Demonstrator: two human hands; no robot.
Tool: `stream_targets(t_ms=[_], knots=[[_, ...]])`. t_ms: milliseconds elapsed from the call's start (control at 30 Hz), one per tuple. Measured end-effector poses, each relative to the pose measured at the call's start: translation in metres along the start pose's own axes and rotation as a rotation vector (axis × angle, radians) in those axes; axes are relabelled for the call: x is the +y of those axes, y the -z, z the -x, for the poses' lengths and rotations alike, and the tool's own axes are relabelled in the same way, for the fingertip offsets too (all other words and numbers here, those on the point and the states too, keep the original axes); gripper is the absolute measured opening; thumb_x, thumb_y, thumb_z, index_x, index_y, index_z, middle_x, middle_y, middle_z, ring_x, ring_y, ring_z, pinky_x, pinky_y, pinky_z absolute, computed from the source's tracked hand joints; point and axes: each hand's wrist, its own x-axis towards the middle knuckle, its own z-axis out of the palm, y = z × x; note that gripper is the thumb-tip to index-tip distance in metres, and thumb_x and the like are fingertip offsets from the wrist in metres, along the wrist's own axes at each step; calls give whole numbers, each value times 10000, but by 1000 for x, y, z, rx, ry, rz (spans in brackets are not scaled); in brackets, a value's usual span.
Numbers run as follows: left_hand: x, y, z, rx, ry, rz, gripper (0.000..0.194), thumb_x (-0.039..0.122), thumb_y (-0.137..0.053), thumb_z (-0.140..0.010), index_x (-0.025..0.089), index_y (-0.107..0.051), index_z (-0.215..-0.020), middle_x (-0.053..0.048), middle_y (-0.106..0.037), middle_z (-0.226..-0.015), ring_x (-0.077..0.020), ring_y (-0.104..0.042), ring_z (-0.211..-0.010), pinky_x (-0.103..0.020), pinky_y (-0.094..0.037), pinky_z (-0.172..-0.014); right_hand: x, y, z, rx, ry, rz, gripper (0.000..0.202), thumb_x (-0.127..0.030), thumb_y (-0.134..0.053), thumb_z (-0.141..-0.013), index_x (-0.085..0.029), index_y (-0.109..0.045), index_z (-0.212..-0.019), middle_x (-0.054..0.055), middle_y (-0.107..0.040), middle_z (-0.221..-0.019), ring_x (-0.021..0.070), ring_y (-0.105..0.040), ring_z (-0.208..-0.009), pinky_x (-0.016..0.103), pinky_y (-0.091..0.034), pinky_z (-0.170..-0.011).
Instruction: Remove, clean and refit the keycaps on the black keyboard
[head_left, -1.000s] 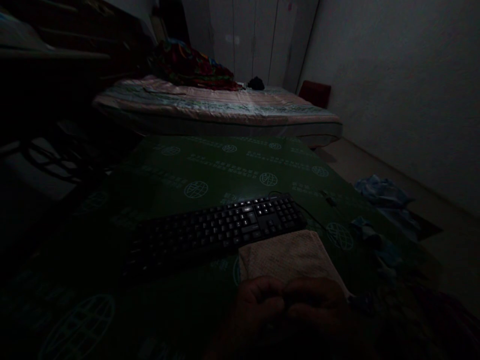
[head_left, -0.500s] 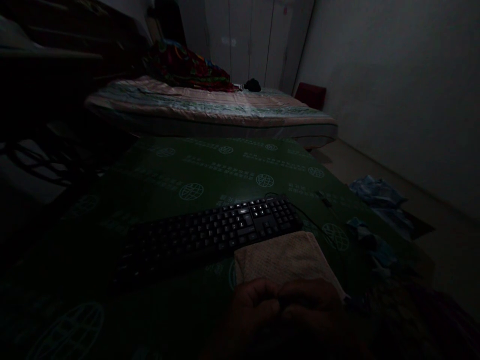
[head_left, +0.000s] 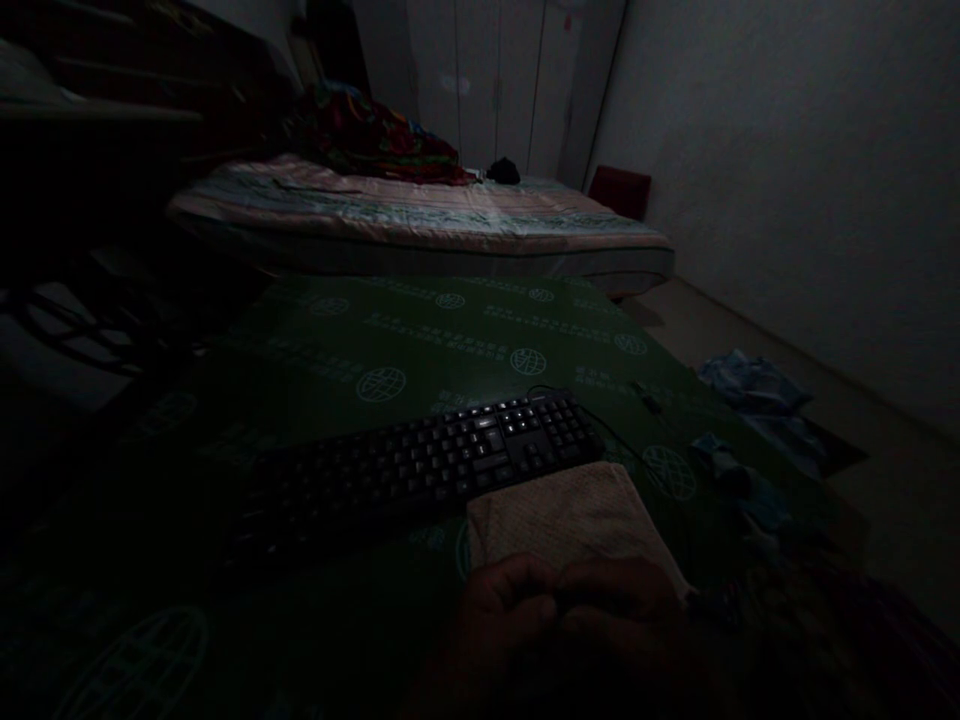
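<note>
Both my hands are close together at the lower middle, over the near part of a folded beige cloth (head_left: 559,510). My left hand (head_left: 506,605) has its fingers curled in, the thumb and fingertips meeting those of the other hand. My right hand (head_left: 622,605) is curled in the same way. Whatever sits between the fingertips, if anything, is too dark to make out. Just beyond the cloth lies a black computer keyboard (head_left: 420,465), slanting across the green board (head_left: 315,360). Its cable (head_left: 622,440) runs off to the right of the cloth.
A bed with a striped sheet (head_left: 420,215) stands beyond the board, with a red patterned blanket (head_left: 375,140) on it. Blue cloths (head_left: 735,475) lie along the board's right side, and more fabric (head_left: 750,385) is farther right. The room is very dim.
The view has shifted very slightly. My hands, the cloth and the keyboard stay in practically the same places.
</note>
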Motion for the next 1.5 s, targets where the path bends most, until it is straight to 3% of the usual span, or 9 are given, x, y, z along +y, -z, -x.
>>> stream_targets(t_ms=[367, 567, 800, 1200, 1500], knots=[[-1, -1, -1, -7, -6, 42, 334, 402, -798, -607, 158, -694, -810, -10, -673, -725, -121, -605, -645, -228, -457, -614, 1, 1, 0, 13, 73, 49, 171, -232, -617, -732, -228, -762, -823, 2, -713, -759, 156, -643, -720, 191, -484, -633], [4, -3, 0, 35, -16, -12, 384, 442, -814, -564, 160, -705, -802, -18, -690, -748, -144, -622, -683, -241, -471, -631, -2, 1, -1, -9, 89, 35, 237, -237, -610, -749, -254, -762, -930, 14, -738, -892, 181, -670, -817, 221, -507, -715], [-5, 1, -1, 28, -23, -19, 372, 441, -781, -617, 169, -698, -857, -28, -698, -786, -150, -626, -695, -250, -470, -641, -2, 2, 0, 31, 90, 47, 214, -270, -627, -741, -256, -763, -906, 17, -741, -874, 193, -674, -818, 238, -510, -728], [-4, -1, -1, 57, -31, -55, 302, 380, -769, -635, 168, -704, -840, -21, -699, -785, -157, -629, -719, -253, -468, -660, -1, 1, 0, 64, 120, 108, 220, -240, -602, -734, -253, -766, -879, 12, -735, -827, 180, -664, -777, 229, -505, -713], [-7, 3, -3, 24, -40, -70, 314, 392, -745, -673, 166, -699, -886, -37, -711, -824, -179, -644, -759, -271, -476, -685, -3, 1, 1, 25, 95, 82, 248, -223, -598, -758, -272, -755, -944, 0, -736, -904, 179, -669, -846, 227, -501, -765]])
